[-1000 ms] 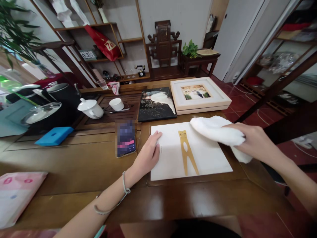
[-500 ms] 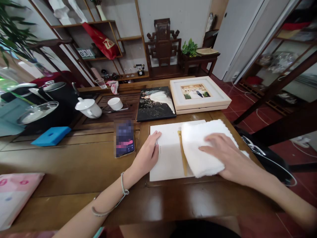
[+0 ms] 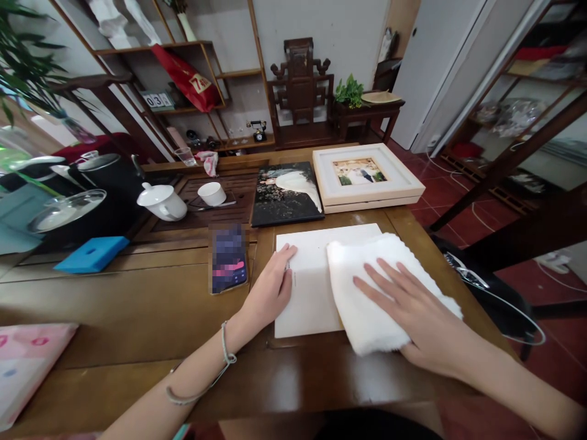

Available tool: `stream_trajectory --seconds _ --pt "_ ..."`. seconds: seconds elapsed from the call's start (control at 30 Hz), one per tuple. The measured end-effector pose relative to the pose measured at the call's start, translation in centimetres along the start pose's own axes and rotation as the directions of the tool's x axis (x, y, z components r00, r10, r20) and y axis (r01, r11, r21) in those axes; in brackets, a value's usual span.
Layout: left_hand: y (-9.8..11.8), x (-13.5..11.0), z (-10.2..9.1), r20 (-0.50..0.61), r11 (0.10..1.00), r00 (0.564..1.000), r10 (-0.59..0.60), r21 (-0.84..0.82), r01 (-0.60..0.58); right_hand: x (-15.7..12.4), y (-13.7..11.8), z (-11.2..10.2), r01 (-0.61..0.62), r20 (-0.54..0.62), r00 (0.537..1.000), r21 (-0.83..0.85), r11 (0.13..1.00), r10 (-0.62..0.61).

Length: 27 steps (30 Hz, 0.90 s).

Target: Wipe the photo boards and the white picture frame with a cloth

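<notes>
A flat white board (image 3: 307, 293) with small print near its left edge lies on the wooden table. My left hand (image 3: 270, 284) rests on that left edge, fingers stretched out and thumb apart. On the board's right side lies a folded white towel (image 3: 355, 287), covering that part and reaching past its lower edge. My right hand (image 3: 408, 305) presses flat on the towel with its fingers spread. Only a sliver of a yellow-brown strip (image 3: 340, 321) shows beside the towel; the rest is hidden.
Behind the board lie a dark photo panel (image 3: 287, 192) and a pale framed picture (image 3: 367, 177). A phone (image 3: 229, 260) is left of my left hand. Farther left are a blue block (image 3: 92, 253), a lidded white cup (image 3: 161, 200) and a pink-and-white packet (image 3: 32, 366).
My right hand has slid the towel left and toward me, over most of the yellow-brown strip. Its fingers have spread flatter. My left hand has stayed on the board's edge.
</notes>
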State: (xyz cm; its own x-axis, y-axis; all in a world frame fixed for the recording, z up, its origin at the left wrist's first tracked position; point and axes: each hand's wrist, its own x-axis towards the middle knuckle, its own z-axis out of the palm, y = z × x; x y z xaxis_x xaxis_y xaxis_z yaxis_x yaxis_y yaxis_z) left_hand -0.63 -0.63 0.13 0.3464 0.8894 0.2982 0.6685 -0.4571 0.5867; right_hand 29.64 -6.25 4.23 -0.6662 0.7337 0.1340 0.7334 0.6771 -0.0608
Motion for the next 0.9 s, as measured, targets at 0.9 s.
stream_trajectory --seconds 0.9 --pt "0.2 0.0 0.0 -0.003 1.0 1.0 -0.004 -0.015 0.004 -0.5 0.1 -1.5 0.05 0.103 0.993 0.063 0.997 -0.057"
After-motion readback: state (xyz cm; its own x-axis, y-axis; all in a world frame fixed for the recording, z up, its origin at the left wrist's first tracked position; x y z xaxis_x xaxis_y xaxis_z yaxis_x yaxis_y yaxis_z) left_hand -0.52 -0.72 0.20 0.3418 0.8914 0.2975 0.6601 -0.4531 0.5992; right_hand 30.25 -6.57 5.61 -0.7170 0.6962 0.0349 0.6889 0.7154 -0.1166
